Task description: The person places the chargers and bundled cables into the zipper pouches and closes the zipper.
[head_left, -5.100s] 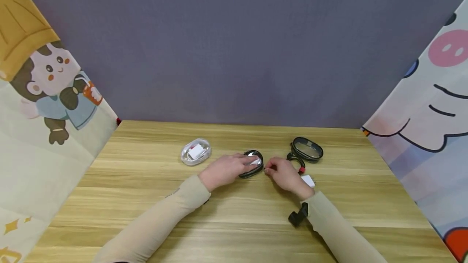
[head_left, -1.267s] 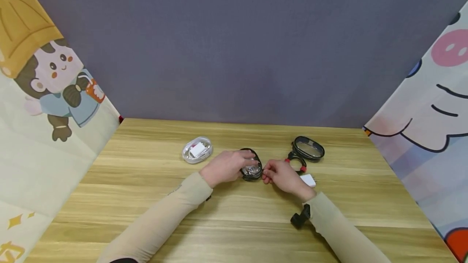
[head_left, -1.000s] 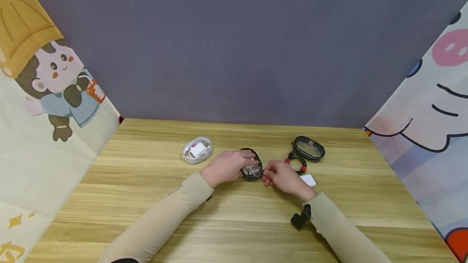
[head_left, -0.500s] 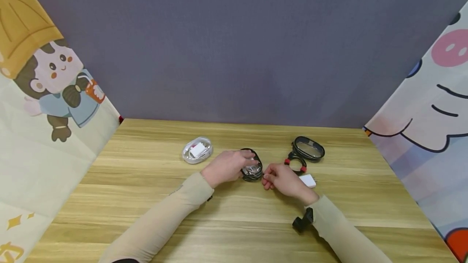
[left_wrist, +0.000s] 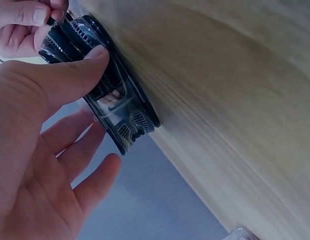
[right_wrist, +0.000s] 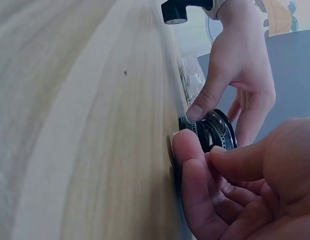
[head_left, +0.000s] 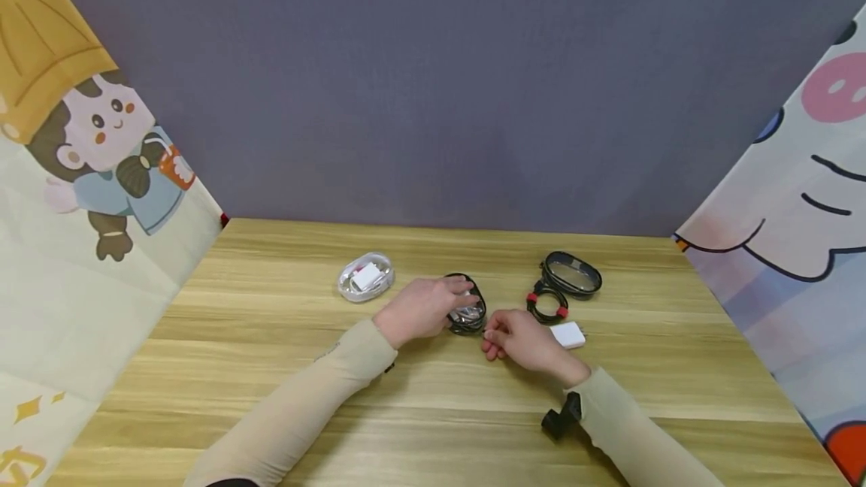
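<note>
A small oval clear case [head_left: 468, 314] with black zipper edging stands in the middle of the table. My left hand [head_left: 419, 309] grips it from the left. In the left wrist view the thumb presses one side of the case [left_wrist: 117, 107], with fingers on the far side. At its near right edge my right hand [head_left: 524, 340] pinches the small dark zipper pull [left_wrist: 51, 22] between thumb and index finger. The right wrist view shows these fingertips against the toothed zipper; the pull is mostly hidden there. Something coiled shows through the clear top.
Left of the hands lies a clear oval case with white edging [head_left: 346, 290], a white charger plug inside. To the right are another black-edged clear case [head_left: 571, 274], a coiled black cable with red ties [head_left: 562, 312] and a white charger plug [head_left: 567, 335].
My right hand has moved toward the table's front along the case's edge, uncovering more of the cable and plug. The left hand keeps its grip, the case slightly turned since the earliest frame.
</note>
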### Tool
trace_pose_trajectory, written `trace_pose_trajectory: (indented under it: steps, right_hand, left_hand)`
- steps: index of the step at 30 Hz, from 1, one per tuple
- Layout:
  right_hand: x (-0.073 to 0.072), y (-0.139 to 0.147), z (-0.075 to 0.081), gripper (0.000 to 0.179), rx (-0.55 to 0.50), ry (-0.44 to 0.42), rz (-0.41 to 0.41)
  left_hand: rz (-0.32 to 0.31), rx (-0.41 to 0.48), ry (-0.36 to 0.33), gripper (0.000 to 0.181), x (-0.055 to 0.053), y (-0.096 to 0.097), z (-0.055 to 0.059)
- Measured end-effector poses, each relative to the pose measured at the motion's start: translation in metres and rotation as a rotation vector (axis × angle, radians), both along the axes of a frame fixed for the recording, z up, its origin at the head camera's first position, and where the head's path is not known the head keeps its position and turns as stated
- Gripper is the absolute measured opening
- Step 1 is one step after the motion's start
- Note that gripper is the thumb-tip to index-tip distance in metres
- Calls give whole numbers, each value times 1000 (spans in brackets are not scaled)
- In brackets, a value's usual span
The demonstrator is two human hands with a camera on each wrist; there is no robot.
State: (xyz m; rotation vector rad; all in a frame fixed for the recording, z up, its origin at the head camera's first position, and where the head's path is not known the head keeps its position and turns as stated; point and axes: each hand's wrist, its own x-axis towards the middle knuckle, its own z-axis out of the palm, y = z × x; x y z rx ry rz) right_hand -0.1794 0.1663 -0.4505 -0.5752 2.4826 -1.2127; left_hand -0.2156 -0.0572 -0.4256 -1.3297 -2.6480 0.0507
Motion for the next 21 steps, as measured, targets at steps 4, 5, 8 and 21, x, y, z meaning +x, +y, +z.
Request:
trace_pose_trajectory:
  steps: [4,5,8,21]
  right_hand:
    - [2,-3,1,17,-6,1,14]
    - [2,-3,1,17,-12,-1,19]
    - [3,-4,1,17,-21,-5,29]
    - [-4,5,-5,16,-54,17,-68]
  left_hand:
    - [1,1,11,61,0,1,-3]
    - [5,0,11,61,0,1,-3]
    - [7,-2,6,62,-1,3,-4]
    - [69,4,-38,68,0,2,4]
